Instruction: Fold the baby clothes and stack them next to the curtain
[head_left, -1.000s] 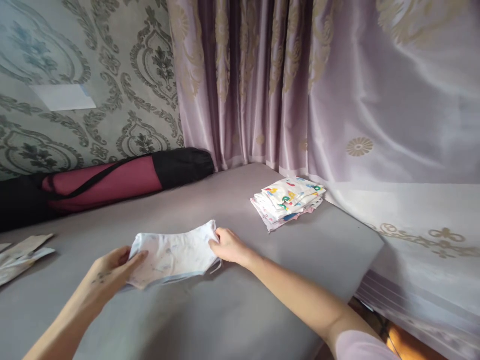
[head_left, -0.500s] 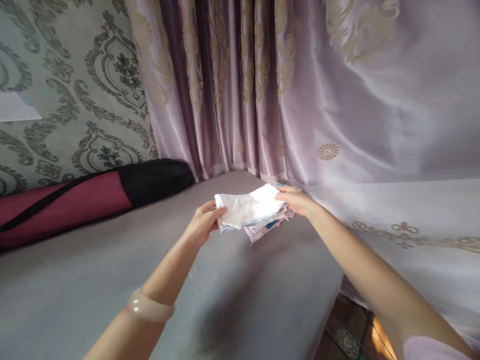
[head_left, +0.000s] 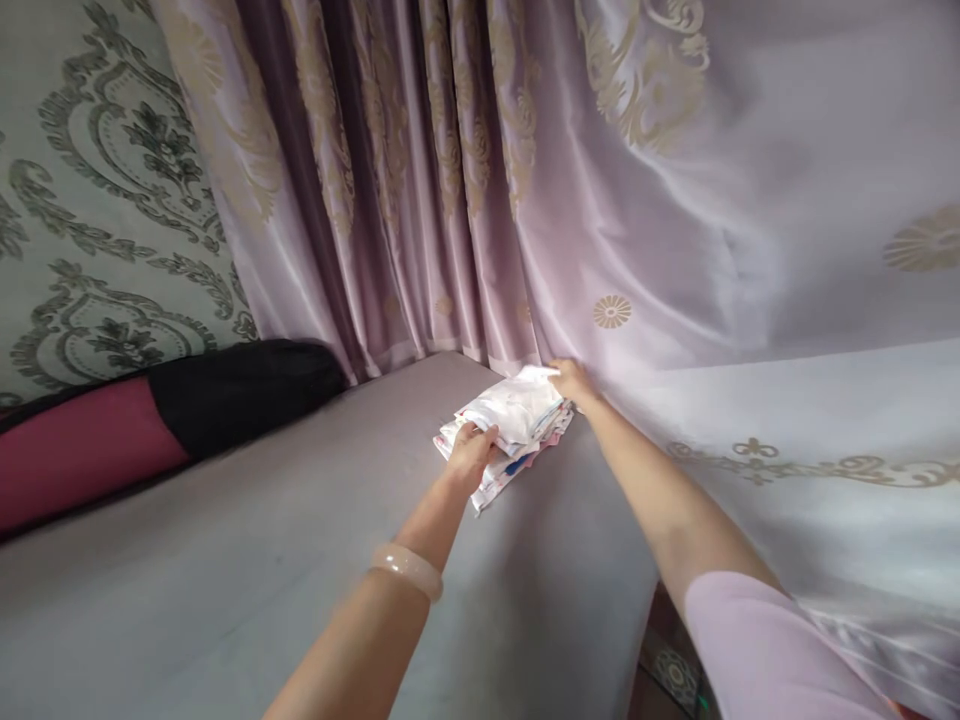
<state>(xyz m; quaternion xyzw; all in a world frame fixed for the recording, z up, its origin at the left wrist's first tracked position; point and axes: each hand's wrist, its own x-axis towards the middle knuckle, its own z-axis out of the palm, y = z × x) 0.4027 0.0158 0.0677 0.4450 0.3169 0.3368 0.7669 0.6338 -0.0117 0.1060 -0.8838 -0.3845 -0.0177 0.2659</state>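
Observation:
A folded white cloth (head_left: 517,405) lies on top of a small stack of folded cloths (head_left: 495,488) with pink, blue and patterned edges. The stack rests near the far corner of the grey sheet-covered surface. My left hand (head_left: 474,450) grips the near left edge of the white cloth, thumb on top and fingers underneath. At the far right corner of the same cloth, my right hand (head_left: 572,382) is closed on it; its fingertips are partly hidden. A pale bangle (head_left: 409,570) circles my left wrist.
A long dark red and black bag (head_left: 240,400) lies along the patterned wall at the left. Lilac curtains (head_left: 480,250) with gold designs hang behind the corner and down the right side. Past the surface's right edge, patterned floor (head_left: 671,670) shows below.
The white cloth has come down onto the stack. My left hand has moved right and nearer, now at the cloth's front edge. The view has turned slightly right.

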